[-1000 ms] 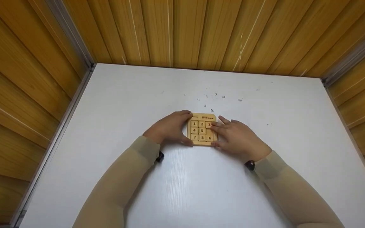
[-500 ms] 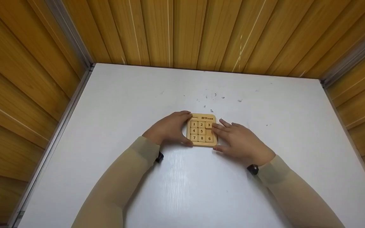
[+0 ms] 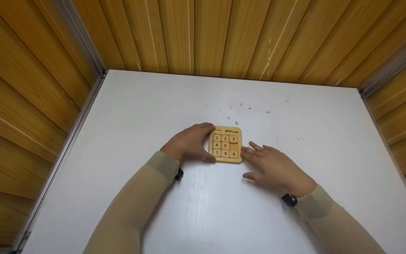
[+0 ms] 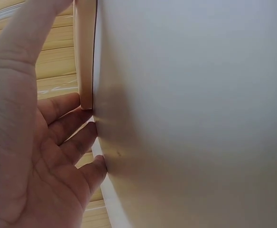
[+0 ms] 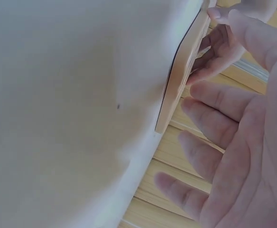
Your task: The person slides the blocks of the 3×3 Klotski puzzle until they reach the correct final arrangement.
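A wooden number slide puzzle lies flat on the white table in the head view. Its top row reads 1, 2, 3, its middle row 4, 5 and a bare slot at the right, its bottom row 7, 8, 6. My left hand holds the puzzle's left side, thumb at the near corner and fingers at the far one. The left wrist view shows the puzzle's edge against those fingers. Beside the right edge is my right hand, fingers spread, fingertips right at the rim. In the right wrist view, nothing lies in its palm.
The white table carries small dark marks beyond the puzzle. Wood-patterned panels stand behind the table and along both sides. Each wrist bears a small black device at the sleeve's cuff.
My right hand has drawn back from the tile marked 3, moving right and nearer to me, off the puzzle's face. The left hand and the tiles stay as they were.
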Motion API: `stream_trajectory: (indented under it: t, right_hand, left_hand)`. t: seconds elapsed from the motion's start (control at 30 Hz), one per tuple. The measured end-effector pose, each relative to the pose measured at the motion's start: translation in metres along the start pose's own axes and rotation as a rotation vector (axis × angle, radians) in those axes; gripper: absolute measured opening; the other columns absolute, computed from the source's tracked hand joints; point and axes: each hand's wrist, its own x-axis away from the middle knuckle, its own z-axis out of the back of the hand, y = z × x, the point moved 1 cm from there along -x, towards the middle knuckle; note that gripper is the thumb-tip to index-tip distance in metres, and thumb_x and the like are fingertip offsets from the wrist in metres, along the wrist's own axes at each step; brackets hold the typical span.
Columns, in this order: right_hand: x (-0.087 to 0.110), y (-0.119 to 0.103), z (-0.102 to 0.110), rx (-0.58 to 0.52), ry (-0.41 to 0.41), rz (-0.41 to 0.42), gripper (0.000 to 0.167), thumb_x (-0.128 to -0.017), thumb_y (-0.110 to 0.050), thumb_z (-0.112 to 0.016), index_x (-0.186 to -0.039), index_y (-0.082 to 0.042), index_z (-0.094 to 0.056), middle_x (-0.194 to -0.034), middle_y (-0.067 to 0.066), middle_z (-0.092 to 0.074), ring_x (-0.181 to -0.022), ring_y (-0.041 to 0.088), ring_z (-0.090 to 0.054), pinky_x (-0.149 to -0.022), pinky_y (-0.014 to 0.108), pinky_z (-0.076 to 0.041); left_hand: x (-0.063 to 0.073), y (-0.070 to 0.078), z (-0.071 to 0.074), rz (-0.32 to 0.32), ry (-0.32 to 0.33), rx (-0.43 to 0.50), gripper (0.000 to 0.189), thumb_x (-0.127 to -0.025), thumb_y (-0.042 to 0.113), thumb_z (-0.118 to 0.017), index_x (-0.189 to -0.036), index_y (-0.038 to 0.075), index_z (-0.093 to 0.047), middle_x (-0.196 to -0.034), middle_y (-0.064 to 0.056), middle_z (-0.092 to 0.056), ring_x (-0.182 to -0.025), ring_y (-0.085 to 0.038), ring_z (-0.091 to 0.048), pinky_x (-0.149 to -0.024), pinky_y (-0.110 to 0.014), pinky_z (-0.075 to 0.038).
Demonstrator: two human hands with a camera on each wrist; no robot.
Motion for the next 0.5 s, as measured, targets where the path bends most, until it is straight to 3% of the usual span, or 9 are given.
stream_trajectory:
  t: [0.23,0.5]
  right_hand:
    - [0.006,-0.008,-0.007,-0.02,-0.001,0.006,0.081,-0.107,-0.065,-0.067,-0.172,-0.017,-0.051,-0.181,-0.004,-0.045,-0.175,0.03,-0.033,-0.141,0.062,-0.034]
    - [0.006,-0.015,-0.005,-0.015,0.018,0.004,0.08,-0.108,-0.064,-0.067,-0.171,-0.019,-0.052,-0.181,-0.004,-0.046,-0.174,0.029,-0.035,-0.141,0.06,-0.036]
  left_hand:
    - [0.001,0.001,-0.003,0.009,-0.022,-0.007,0.129,-0.076,0.057,-0.104,-0.178,0.017,-0.037,-0.187,0.0,-0.036,-0.175,-0.024,-0.032,-0.144,-0.04,-0.03]
    - [0.0,-0.001,0.0,0.013,-0.005,-0.004,0.129,-0.074,0.057,-0.104,-0.178,0.018,-0.038,-0.186,0.002,-0.037,-0.175,-0.022,-0.033,-0.144,-0.039,-0.029]
